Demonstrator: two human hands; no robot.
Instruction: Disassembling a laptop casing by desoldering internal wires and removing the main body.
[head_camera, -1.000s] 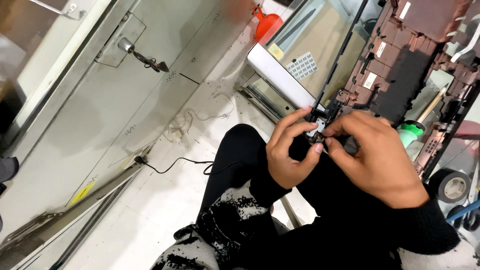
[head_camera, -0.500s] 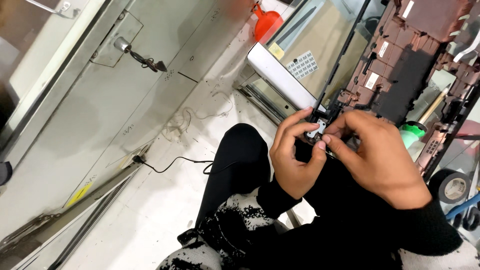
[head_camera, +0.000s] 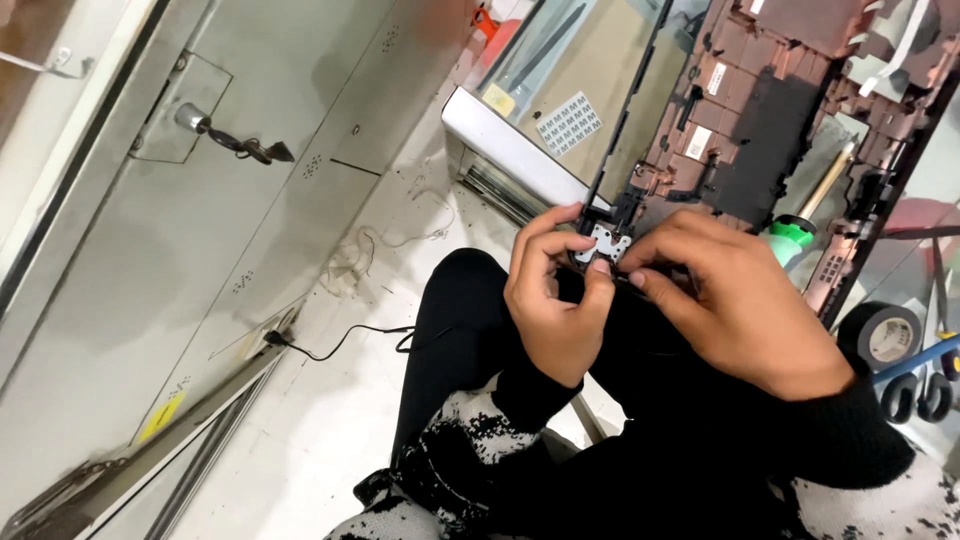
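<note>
My left hand and my right hand meet over a small silver metal hinge bracket at the corner of an opened laptop chassis. Both hands pinch the bracket with thumb and fingertips. The chassis shows its reddish-brown inner frame with black patches and small white stickers. My black sleeves and a black-trousered knee lie below the hands.
A silver laptop lid edge lies left of the chassis. A green-handled screwdriver, a roll of black tape and black-handled scissors sit at right. A grey metal cabinet door stands at left; a black cable crosses the floor.
The view has shifted slightly; my hands stay on the bracket, with the fingers adjusting a little around it.
</note>
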